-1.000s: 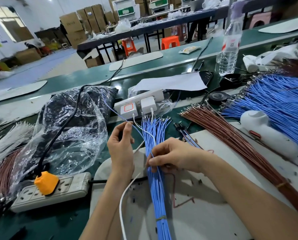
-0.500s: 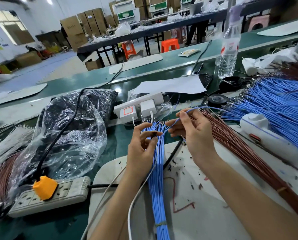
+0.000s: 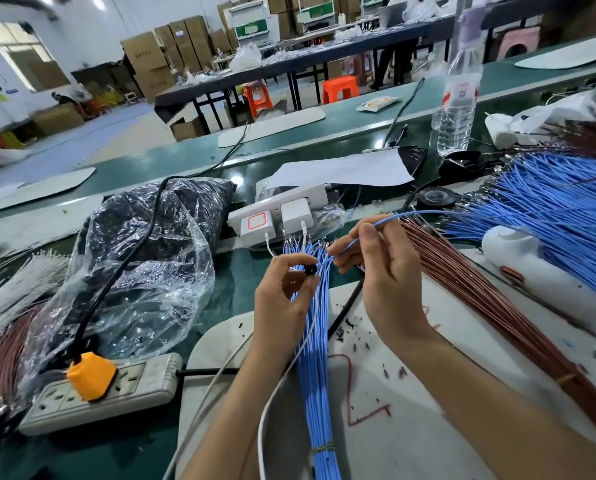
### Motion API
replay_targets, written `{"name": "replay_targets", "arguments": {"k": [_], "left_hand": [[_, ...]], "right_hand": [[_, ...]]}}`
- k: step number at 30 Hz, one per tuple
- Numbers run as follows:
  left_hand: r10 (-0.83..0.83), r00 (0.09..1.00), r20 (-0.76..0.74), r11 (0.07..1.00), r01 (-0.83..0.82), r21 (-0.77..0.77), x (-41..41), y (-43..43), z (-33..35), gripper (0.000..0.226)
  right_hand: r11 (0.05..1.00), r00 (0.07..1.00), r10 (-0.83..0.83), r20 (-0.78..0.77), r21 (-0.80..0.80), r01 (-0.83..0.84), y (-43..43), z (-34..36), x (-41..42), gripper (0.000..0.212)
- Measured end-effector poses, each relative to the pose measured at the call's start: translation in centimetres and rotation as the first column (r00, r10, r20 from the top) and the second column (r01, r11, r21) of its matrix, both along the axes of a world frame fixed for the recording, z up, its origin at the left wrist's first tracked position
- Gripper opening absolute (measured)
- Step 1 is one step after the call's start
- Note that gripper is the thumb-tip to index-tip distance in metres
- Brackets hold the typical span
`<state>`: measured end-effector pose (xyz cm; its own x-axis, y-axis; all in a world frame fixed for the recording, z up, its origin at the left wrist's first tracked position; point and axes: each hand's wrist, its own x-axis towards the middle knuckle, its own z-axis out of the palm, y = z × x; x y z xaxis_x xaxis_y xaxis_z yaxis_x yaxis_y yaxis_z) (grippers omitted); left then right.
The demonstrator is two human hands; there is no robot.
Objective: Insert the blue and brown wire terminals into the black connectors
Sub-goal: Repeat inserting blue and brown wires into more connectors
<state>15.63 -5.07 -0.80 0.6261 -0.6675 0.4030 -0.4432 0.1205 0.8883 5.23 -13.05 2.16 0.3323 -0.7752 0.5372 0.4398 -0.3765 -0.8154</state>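
Note:
My left hand [image 3: 282, 292] pinches a small black connector [image 3: 311, 270] between thumb and fingertips, just above a tied bundle of blue wires [image 3: 319, 375] lying on the white mat [image 3: 411, 427]. My right hand [image 3: 383, 268] pinches a single blue wire [image 3: 428, 213] that arcs off to the right; its near end points toward the connector. A bundle of brown wires [image 3: 480, 299] lies to the right of my right hand. A large fan of blue wires [image 3: 559, 216] spreads at the far right.
A clear plastic bag of dark parts [image 3: 144, 258] sits left, with a power strip and orange plug [image 3: 92, 379] in front of it. White chargers [image 3: 276, 216], a paper sheet [image 3: 341, 171], a water bottle [image 3: 459, 95] and a white device [image 3: 539, 271] stand behind and right.
My right hand rose from the blue bundle and now holds a single blue wire up near the left hand. My left hand moved right, with the black connector now showing in its fingertips.

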Motion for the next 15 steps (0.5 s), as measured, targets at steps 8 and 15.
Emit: {"name": "replay_targets", "arguments": {"k": [8,15], "left_hand": [[0.016,1.000,0.004,1.000,-0.016,0.018,-0.41,0.09,0.28,0.024],[0.030,0.997,0.066,0.999,-0.033,0.037,-0.76,0.12,0.63,0.031]], "right_hand": [[0.995,0.998,-0.055,0.005,-0.087,0.055,0.30,-0.18,0.01,0.018],[0.988,0.998,-0.060,-0.023,-0.146,0.056,0.50,-0.46,0.05,0.020]]}}
